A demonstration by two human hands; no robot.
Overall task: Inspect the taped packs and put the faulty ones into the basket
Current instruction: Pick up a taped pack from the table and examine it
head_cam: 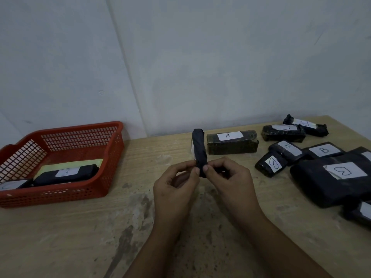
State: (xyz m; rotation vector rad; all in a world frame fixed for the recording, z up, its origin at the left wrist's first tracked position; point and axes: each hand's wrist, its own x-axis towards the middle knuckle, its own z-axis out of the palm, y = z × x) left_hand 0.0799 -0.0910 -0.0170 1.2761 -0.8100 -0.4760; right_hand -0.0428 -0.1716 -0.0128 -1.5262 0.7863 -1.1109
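I see the red basket point(66, 157) holding two black packs point(66, 174), fingers of my left hand point(174, 189) and right hand point(230, 181) pinching a dark pack point(199, 151) upright above the worn wooden tabletop point(80, 237), labelled packs point(232, 142) at right, grey wall point(200, 57) behind.

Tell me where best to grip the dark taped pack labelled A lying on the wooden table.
Probably pinch the dark taped pack labelled A across its two long sides, mid-length, coming from above. It lies flat with its label up, its long sides look free, and the black taped pack both hands hold stands close by its left end.
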